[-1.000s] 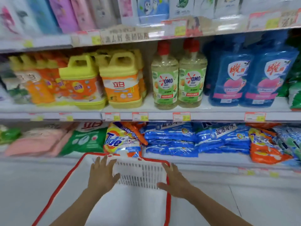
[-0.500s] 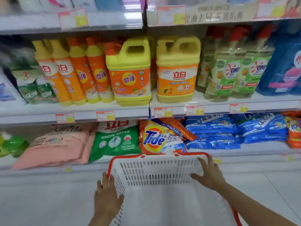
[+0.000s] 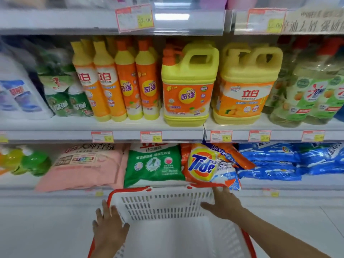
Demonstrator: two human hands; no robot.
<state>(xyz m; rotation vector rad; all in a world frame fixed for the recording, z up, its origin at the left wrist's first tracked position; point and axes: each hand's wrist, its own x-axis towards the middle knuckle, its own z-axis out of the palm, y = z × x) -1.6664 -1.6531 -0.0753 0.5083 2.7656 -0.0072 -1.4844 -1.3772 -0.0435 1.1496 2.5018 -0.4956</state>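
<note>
A white plastic shopping basket (image 3: 163, 203) with a red rim sits low in front of me, and nothing shows inside it. My left hand (image 3: 108, 223) rests flat on its left rim with fingers straight. Over at the far right corner of the rim lies my right hand (image 3: 222, 203), fingers spread and relaxed. Just beyond the basket, a Tide detergent bag (image 3: 206, 164) lies on the lowest shelf, close to my right fingertips.
The middle shelf (image 3: 55, 135) carries orange bottles (image 3: 104, 86), two yellow jugs (image 3: 188, 86), and green OMO bottles (image 3: 305, 95). The bottom shelf holds a pink bag (image 3: 83, 166), a green bag (image 3: 152, 162) and blue bags (image 3: 275, 161). White floor lies around the basket.
The view has swung left along the shelves and the basket now faces the Tide bag. My hands have moved apart to the basket's left rim and right corner.
</note>
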